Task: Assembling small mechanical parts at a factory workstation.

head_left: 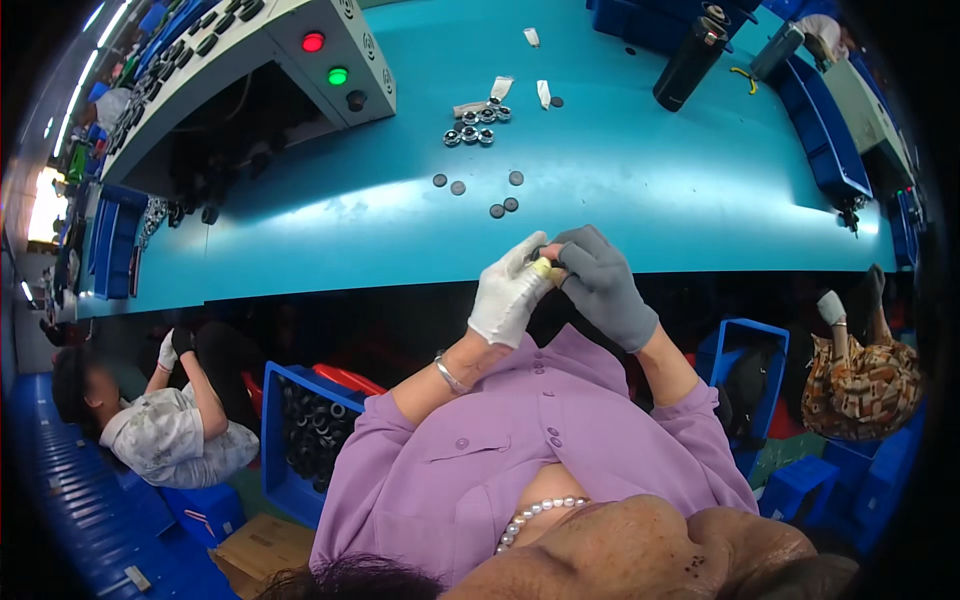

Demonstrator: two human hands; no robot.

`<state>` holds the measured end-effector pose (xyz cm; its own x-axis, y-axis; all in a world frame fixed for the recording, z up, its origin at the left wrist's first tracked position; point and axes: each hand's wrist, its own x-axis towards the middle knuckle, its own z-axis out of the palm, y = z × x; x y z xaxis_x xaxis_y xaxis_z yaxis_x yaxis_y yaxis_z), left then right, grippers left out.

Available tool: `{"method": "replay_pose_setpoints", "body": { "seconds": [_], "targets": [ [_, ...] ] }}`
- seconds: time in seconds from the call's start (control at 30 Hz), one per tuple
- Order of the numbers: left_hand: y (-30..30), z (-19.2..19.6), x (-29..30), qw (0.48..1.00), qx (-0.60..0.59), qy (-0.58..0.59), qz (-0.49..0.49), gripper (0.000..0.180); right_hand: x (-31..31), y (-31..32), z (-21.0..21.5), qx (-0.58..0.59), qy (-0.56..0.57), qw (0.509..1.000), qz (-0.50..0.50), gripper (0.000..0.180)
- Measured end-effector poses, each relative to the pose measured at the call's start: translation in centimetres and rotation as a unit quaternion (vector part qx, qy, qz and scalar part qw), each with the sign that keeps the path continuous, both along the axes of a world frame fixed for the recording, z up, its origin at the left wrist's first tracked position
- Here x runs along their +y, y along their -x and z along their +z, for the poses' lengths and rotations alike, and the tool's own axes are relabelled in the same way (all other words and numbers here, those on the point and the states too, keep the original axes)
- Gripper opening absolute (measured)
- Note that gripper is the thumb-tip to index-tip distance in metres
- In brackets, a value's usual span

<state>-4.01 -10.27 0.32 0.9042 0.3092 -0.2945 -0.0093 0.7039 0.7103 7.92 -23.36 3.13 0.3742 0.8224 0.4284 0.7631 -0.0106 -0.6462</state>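
Note:
My left hand [508, 292] wears a white glove and my right hand [602, 285] a grey one. They meet at the near edge of the teal table [640, 190], fingertips pinched together on a small pale yellow part [543, 267]. Which hand carries its weight I cannot tell. Just beyond the hands several small dark discs [503, 206] lie scattered on the table. Farther back sits a cluster of shiny metal rings [474, 125].
Small white packets [499, 88] lie behind the rings. A black bottle [688, 62] stands at the back right beside blue bins [825, 130]. A grey control box with red and green lights [335, 60] sits back left. Other people [170, 420] work by blue crates below the table.

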Motion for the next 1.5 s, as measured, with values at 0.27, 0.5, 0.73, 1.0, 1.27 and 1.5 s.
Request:
{"method": "replay_pose_setpoints", "body": {
  "seconds": [0.27,0.5,0.73,1.0,1.27,1.5],
  "targets": [
    [-0.9,0.1,-1.7,0.995,-0.045,-0.063,0.071,0.053,-0.6,2.7,0.7,0.139,-0.047,0.980,-0.137,0.041],
    [-0.6,0.6,-1.6,0.996,-0.060,-0.054,0.043,0.048,-1.1,2.6,-0.1,0.075,-0.022,0.984,-0.160,0.038],
    [0.3,0.0,-2.0,0.988,-0.049,-0.142,0.035,0.044,-1.2,4.0,-0.1,0.299,-0.072,0.940,-0.146,0.036],
    [0.2,0.7,-2.6,0.912,-0.106,-0.380,0.113,0.027,-1.4,4.5,-0.6,0.337,-0.105,0.926,-0.137,0.033],
    [0.8,-0.3,-2.8,0.931,-0.050,-0.348,0.100,0.025,-1.6,6.7,-1.1,0.095,-0.114,0.967,-0.205,0.034],
    [1.0,-1.1,-2.1,0.981,-0.002,-0.193,0.016,0.022,-2.7,5.1,-1.5,0.281,-0.083,0.944,-0.153,0.037]
  ]
}}
